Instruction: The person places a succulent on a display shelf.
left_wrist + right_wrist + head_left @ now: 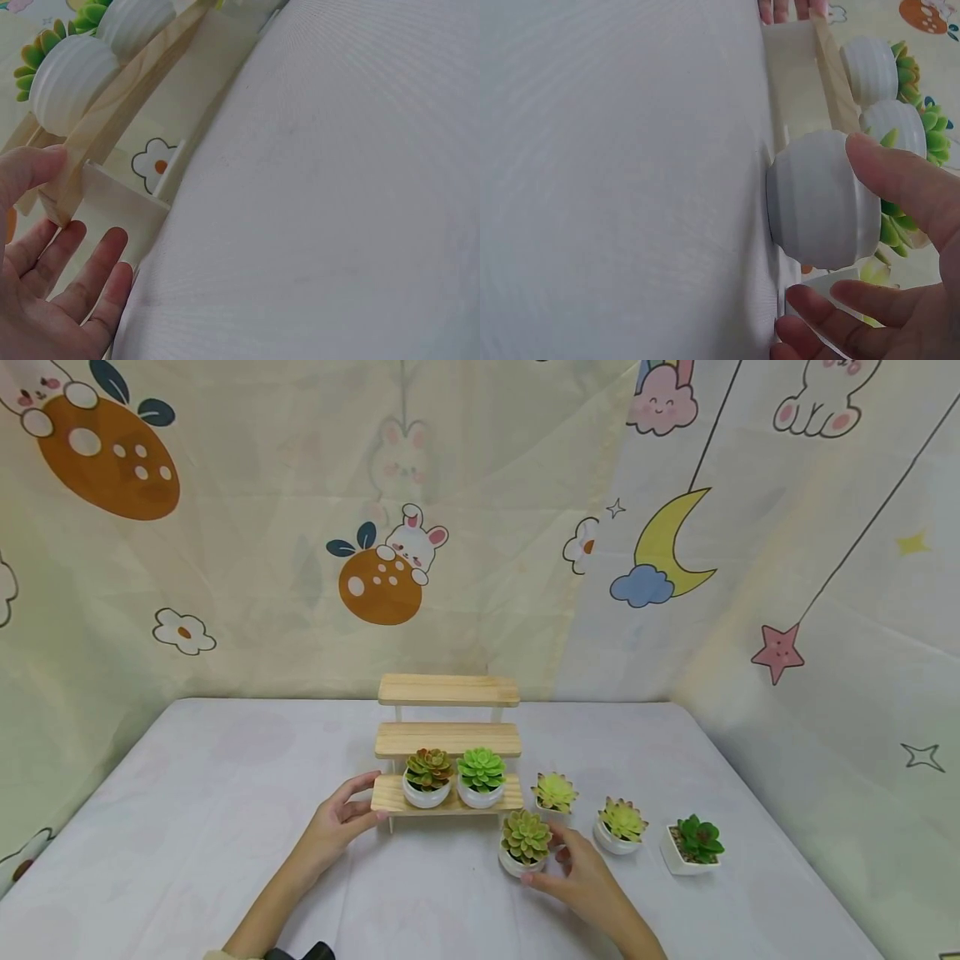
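A three-tier wooden display stand (448, 740) stands near the back of the table. My left hand (341, 820) holds the left end of its lowest step, thumb on top and fingertips at the plank's end (69, 180). On that step sit a reddish-green succulent (429, 770) and a bright green succulent (482, 770), both in round white pots. At the stand's front right corner is a pale green potted succulent (527, 839). My right hand (581, 881) is around it, its thumb touching the ribbed white pot (821, 202); the other fingers look slightly apart from the pot.
To the right stand a yellow-green succulent (555, 793), another with pinkish tips (621, 822) in a round pot, and a dark green one (697, 842) in a square pot. A patterned curtain (487, 635) hangs behind the white-covered table (225, 793).
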`<state>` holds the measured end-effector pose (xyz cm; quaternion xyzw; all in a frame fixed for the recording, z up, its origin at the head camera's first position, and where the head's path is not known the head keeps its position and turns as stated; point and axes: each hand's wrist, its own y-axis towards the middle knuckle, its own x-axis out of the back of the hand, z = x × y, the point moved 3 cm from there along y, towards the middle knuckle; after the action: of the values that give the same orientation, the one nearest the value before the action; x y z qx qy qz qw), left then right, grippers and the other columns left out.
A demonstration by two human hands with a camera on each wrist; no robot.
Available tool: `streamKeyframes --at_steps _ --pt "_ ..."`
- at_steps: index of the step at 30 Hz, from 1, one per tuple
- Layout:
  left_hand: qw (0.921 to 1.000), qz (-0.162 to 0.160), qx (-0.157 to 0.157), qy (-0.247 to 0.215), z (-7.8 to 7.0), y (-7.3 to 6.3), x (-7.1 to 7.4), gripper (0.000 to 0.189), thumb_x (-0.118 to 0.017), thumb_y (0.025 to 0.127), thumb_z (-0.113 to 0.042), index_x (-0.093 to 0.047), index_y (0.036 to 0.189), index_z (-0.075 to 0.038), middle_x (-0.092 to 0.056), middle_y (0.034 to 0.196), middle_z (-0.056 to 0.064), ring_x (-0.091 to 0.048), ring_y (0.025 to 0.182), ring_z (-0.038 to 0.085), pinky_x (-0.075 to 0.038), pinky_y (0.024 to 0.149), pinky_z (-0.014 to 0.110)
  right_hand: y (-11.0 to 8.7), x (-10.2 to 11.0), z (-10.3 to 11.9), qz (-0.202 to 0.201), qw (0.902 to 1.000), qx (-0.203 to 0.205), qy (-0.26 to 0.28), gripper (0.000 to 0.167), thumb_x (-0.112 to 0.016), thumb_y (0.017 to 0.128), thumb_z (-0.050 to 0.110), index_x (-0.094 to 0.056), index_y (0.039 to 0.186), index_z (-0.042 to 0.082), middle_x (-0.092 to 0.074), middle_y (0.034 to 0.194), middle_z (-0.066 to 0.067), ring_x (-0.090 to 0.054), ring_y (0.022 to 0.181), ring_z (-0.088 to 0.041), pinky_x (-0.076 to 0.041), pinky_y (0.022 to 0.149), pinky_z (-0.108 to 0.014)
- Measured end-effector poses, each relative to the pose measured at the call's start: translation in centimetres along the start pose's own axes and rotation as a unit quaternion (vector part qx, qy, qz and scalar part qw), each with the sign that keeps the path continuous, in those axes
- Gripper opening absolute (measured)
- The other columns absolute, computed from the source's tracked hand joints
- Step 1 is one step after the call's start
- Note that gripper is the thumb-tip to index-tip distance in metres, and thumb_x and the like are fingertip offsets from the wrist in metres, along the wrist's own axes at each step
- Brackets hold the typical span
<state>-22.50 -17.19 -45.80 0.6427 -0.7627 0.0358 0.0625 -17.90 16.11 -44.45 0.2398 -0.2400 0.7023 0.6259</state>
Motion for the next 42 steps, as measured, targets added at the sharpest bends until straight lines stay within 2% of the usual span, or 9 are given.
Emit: streamKeyframes --at_steps 14,23,30,42 --pt "1.0000 0.001 0.000 -0.005 -0.07 -0.06 -0.09 0.061 -0.068 0.084 -0.017 -0.040 0.138 -0.011 -0.056 0.126 0.020 -0.060 0.105 0.012 -0.046 0.085 0.020 0.31 -0.19 -0.14 0.014 0.9997 0.010 -0.017 0.065 -0.079 0.072 0.034 -0.054 0.122 0.001 -0.057 0.098 -0.004 -0.050 0.088 -0.015 -0.044 0.075 -0.027" --pt "1.0000 -0.004 0.005 0.002 0.19 0.17 0.05 0.060 -0.069 0.084 -0.020 -0.041 0.137 -0.014 -0.056 0.127 0.018 -0.061 0.103 0.008 -0.046 0.085 0.020 0.11 -0.25 -0.08 0.015 0.9997 0.002 -0.022 0.067 -0.078 0.072 0.036 -0.053 0.124 0.001 -0.056 0.099 -0.004 -0.047 0.088 -0.015 -0.042 0.075 -0.028" --pt "1.0000 -0.002 -0.001 0.005 0.07 0.07 0.01 0.060 -0.068 0.084 -0.019 -0.041 0.137 -0.012 -0.056 0.125 0.019 -0.061 0.106 0.014 -0.046 0.086 0.022 0.20 -0.45 -0.32 0.013 0.9995 -0.008 -0.027 0.069 -0.078 0.071 0.040 -0.053 0.124 0.002 -0.055 0.098 -0.003 -0.047 0.088 -0.015 -0.042 0.074 -0.028" --pt "1.0000 -0.001 0.001 0.000 0.04 0.00 -0.04 0.060 -0.068 0.085 -0.018 -0.040 0.138 -0.011 -0.055 0.126 0.020 -0.061 0.104 0.011 -0.046 0.085 0.021 0.18 -0.44 -0.21 0.005 0.9992 0.013 -0.037 0.061 -0.077 0.073 0.038 -0.056 0.120 0.004 -0.056 0.092 0.000 -0.046 0.082 -0.013 -0.041 0.069 -0.023"
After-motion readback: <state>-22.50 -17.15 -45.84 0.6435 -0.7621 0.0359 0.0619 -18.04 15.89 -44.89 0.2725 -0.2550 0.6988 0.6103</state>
